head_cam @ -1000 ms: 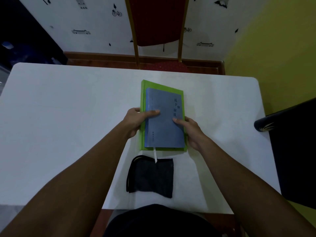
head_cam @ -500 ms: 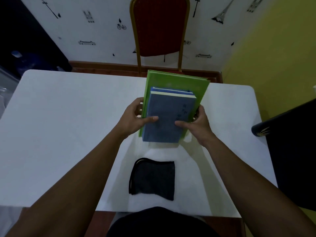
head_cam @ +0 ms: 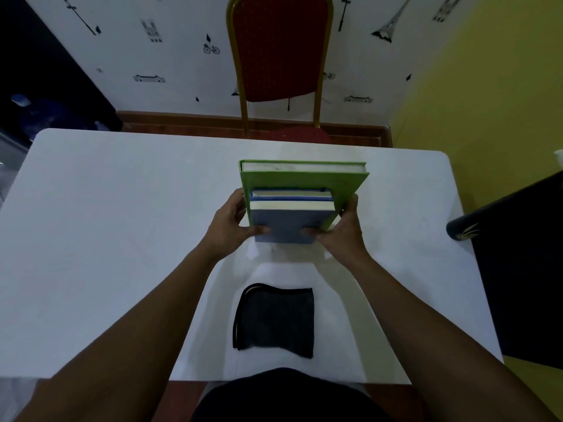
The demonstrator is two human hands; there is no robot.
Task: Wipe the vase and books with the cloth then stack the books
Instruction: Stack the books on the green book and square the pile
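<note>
Both hands (head_cam: pixel 231 226) (head_cam: pixel 344 236) clasp upright books (head_cam: pixel 289 220) between them.

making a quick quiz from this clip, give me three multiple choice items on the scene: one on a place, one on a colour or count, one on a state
1. Where does the dark cloth lie?
A. on the table, nearer the person than the books
B. draped over the chair
C. under the books

2. What colour is the largest book?
A. red
B. green
C. white

3. How are the books held?
A. lying flat, untouched
B. stood on edge between both hands
C. lifted in one hand

Answers: 1 A, it lies flat on the table's near part. 2 B, its green cover rises behind the blue books. 3 B, the left hand and right hand clasp them, page edges facing up.
</note>
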